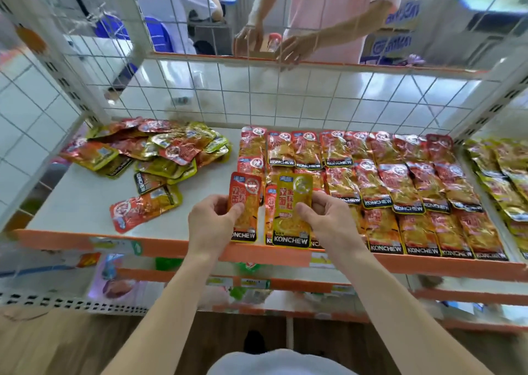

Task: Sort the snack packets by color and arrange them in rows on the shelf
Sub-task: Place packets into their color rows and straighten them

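Note:
My left hand pinches a red snack packet upright above the shelf's front edge. Beside it, my right hand pinches a yellow snack packet, also upright. Both packets hover in front of the left end of the red rows, which lie flat in several overlapping lines across the right half of the white shelf. An unsorted heap of red and yellow packets lies at the back left. One red packet lies alone near the heap's front.
Yellow packets lie in rows on the neighbouring shelf at right, past a wire divider. A wire mesh back panel closes the shelf. Behind it another person's hands handle a box. The orange shelf lip runs below my hands.

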Demonstrator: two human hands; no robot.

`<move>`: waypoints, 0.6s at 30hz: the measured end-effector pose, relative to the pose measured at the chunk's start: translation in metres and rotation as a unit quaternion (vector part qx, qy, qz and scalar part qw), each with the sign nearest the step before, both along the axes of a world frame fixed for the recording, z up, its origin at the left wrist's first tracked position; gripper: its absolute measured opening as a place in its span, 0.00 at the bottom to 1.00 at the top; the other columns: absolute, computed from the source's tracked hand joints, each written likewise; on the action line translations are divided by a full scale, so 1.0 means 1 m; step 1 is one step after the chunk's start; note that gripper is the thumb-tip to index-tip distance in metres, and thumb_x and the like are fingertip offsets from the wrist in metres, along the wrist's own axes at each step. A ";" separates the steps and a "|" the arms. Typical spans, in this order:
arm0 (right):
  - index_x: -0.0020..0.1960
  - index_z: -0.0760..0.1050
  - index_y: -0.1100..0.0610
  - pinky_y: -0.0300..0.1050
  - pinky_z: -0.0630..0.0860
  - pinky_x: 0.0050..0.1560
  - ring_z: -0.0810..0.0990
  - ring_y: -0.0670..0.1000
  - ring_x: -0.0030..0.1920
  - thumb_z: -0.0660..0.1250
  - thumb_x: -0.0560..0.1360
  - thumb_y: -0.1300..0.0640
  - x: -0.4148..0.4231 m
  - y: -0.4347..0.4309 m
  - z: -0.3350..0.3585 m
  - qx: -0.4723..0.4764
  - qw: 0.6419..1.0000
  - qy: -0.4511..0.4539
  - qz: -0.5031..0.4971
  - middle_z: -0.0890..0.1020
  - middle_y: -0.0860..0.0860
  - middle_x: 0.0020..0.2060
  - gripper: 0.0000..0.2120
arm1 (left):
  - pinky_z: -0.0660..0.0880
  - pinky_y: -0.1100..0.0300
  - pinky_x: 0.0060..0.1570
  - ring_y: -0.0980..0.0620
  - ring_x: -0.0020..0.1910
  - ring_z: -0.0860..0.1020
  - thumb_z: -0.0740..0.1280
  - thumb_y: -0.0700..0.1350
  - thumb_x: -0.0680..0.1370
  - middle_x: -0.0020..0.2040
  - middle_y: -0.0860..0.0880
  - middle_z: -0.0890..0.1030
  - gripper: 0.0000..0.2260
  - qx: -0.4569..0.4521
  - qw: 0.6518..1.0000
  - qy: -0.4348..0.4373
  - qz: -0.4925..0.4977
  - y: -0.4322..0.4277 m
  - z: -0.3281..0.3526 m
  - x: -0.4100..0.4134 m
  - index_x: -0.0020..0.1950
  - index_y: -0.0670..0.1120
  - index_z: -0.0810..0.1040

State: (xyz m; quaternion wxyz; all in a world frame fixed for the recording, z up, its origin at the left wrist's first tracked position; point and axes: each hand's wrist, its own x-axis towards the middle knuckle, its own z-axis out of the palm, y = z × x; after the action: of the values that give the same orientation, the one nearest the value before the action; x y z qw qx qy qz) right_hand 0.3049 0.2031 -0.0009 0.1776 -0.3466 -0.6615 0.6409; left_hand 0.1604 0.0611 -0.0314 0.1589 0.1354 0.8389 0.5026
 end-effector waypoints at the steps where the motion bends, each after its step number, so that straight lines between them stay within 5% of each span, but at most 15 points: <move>1: 0.48 0.81 0.50 0.43 0.81 0.54 0.85 0.48 0.48 0.69 0.78 0.64 -0.003 -0.001 -0.002 0.006 1.000 -0.005 0.000 0.87 0.47 0.44 0.09 | 0.71 0.73 0.36 0.61 0.38 0.79 0.75 0.46 0.76 0.38 0.57 0.81 0.04 -0.031 0.998 0.046 -0.019 -0.001 0.000 -0.001 0.45 0.48 0.82; 6: 0.46 0.80 0.46 0.43 0.81 0.54 0.85 0.47 0.48 0.70 0.78 0.63 -0.010 -0.008 -0.008 0.024 0.999 -0.023 -0.007 0.87 0.47 0.44 0.11 | 0.68 0.59 0.44 0.46 0.43 0.76 0.77 0.51 0.73 0.40 0.47 0.80 0.13 -0.140 0.963 0.222 -0.067 -0.008 -0.007 -0.008 0.47 0.42 0.84; 10: 0.49 0.80 0.47 0.40 0.81 0.53 0.85 0.45 0.48 0.70 0.78 0.63 -0.011 -0.011 -0.013 0.028 0.999 -0.036 -0.011 0.87 0.49 0.46 0.10 | 0.67 0.59 0.45 0.48 0.44 0.74 0.77 0.50 0.73 0.42 0.51 0.75 0.14 -0.133 0.958 0.239 -0.088 -0.013 -0.018 -0.003 0.52 0.42 0.83; 15: 0.49 0.80 0.47 0.42 0.81 0.54 0.84 0.49 0.49 0.71 0.78 0.60 -0.006 -0.007 -0.015 0.044 0.998 -0.044 -0.013 0.86 0.50 0.47 0.07 | 0.73 0.55 0.48 0.45 0.49 0.76 0.78 0.47 0.72 0.48 0.44 0.79 0.15 -0.131 0.962 0.220 -0.093 -0.014 -0.023 -0.002 0.54 0.41 0.83; 18: 0.49 0.82 0.48 0.44 0.81 0.53 0.84 0.53 0.48 0.72 0.77 0.59 -0.003 -0.001 -0.016 0.040 0.999 -0.026 -0.026 0.86 0.51 0.45 0.06 | 0.71 0.60 0.49 0.51 0.47 0.75 0.78 0.47 0.72 0.47 0.47 0.79 0.15 -0.118 0.963 0.214 -0.118 -0.011 -0.019 -0.002 0.54 0.42 0.83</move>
State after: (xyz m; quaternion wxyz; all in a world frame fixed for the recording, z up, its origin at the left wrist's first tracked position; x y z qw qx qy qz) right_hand 0.3021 0.2021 -0.0174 0.1907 -0.3724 -0.6819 0.5999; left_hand 0.1586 0.0502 -0.0506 0.0491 0.3180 0.8849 0.3369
